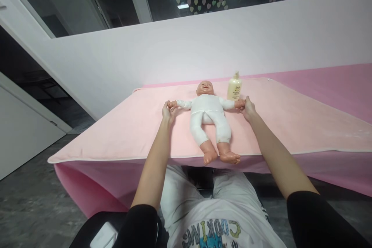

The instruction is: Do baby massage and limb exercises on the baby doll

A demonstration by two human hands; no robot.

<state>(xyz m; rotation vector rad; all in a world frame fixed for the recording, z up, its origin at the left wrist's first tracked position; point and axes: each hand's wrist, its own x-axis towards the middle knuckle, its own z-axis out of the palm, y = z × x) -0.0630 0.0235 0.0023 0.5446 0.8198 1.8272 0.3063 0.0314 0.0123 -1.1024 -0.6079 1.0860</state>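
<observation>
A baby doll (207,104) with a white cloth body lies face up, its arms spread wide and its feet at the table's front edge. My left hand (168,111) holds the doll's hand on the left side between thumb and fingers. On the other side, my right hand (248,108) is closed on the doll's other hand. Both of the doll's arms are stretched out nearly straight. Just behind its right-side arm stands a pale yellow pump bottle (234,87), upright, touched by neither of my hands.
A light pink mat (116,135) covers the table over a darker pink cloth (334,89). Behind rises a white wall (186,52) with dark glass above. A white object (104,235) lies on something black at the lower left.
</observation>
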